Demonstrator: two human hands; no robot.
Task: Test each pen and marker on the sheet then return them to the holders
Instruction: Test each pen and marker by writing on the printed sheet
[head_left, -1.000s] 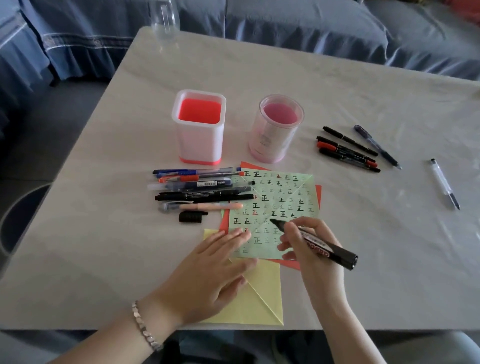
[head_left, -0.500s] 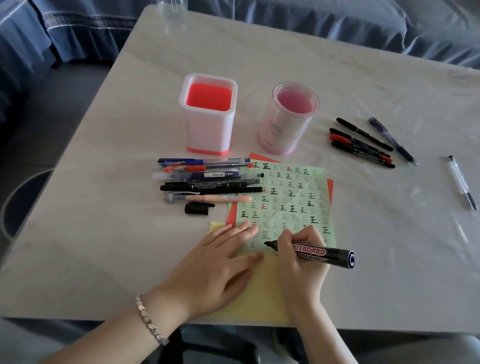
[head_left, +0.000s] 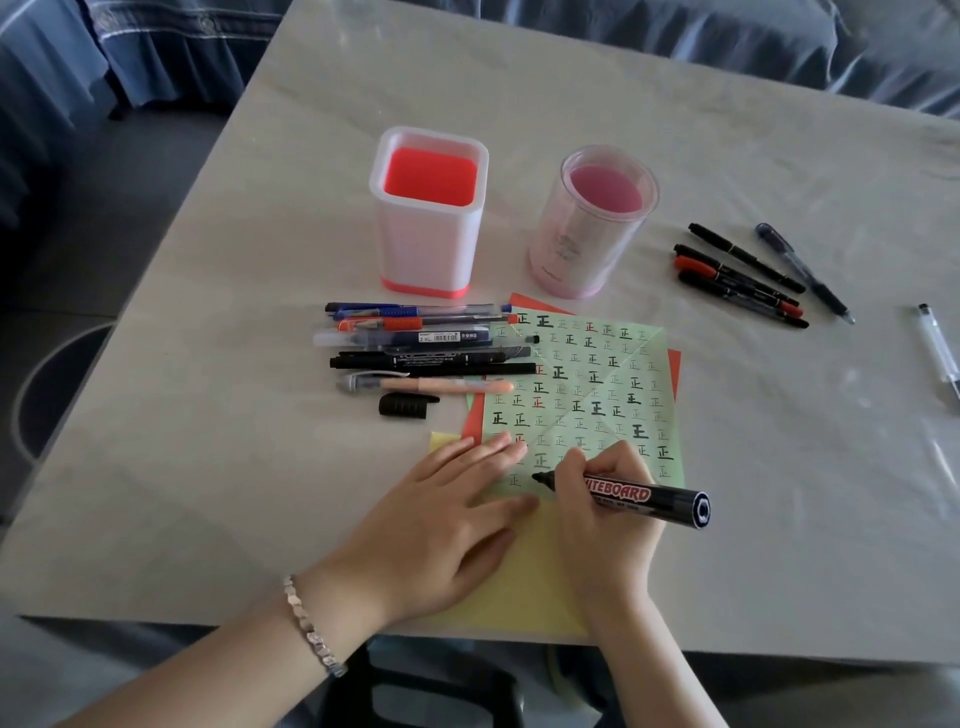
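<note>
Two hands: both are at the near edge of the worktop (head_left: 208, 467), seen from the head camera.
Right hand (head_left: 602, 519): its grip pinches the whiteboard marker (head_left: 644, 496) close to the tip, with the fingers curled round the barrel.
Whiteboard marker: black and uncapped, it lies at a low tilt. Its tip touches the lower left part of the green sheet (head_left: 597, 384), and its butt end points right.
Left hand (head_left: 441, 525): the grip is spread flat and holds nothing. Straight fingers press on the green sheet's lower left corner, just beside the marker tip.
Green sheet: it lies on top of an orange sheet (head_left: 472, 423) and a yellow sheet (head_left: 519, 587). Rows of small written characters cover it, mostly black and a few red.
Row of pens (head_left: 426, 353): they lie side by side to the left of the green sheet, and some ends reach onto its edge.
Loose cap (head_left: 405, 405): black, it lies on the worktop just in front of that row.
Holders: a square white holder (head_left: 428, 244) with a red base and a round pink holder (head_left: 587, 244) stand upright behind the sheets, near each other.
Right group (head_left: 743, 275): several dark pens and markers lie together to the right of the round holder.
Clear pen (head_left: 937, 348): it lies alone, well apart, at the right edge.
Bracelet (head_left: 311, 626): silver, on the left wrist.
</note>
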